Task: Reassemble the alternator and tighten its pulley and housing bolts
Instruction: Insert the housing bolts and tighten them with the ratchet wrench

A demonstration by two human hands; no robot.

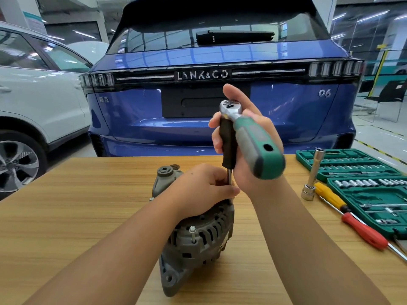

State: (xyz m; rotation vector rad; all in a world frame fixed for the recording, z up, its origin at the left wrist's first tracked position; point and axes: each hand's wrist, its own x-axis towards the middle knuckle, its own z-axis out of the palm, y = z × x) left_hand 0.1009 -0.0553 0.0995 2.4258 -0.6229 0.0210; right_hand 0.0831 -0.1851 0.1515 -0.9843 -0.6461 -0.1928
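On the table's right, open socket case (308, 156) holds sockets (356, 183).

Both bare forearms reach forward from the bottom edge and converge near the middle. The left hand (204, 186) lies low, palm down, fingers curled in a pinch at their tips. The right hand (246, 137) is raised above it, wrist bent upward, fingers wrapped in a grip, thumb extended up.

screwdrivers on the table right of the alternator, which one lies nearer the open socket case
The yellow-handled screwdriver: it lies right against the green socket case. The red-handled screwdriver lies nearer the person.
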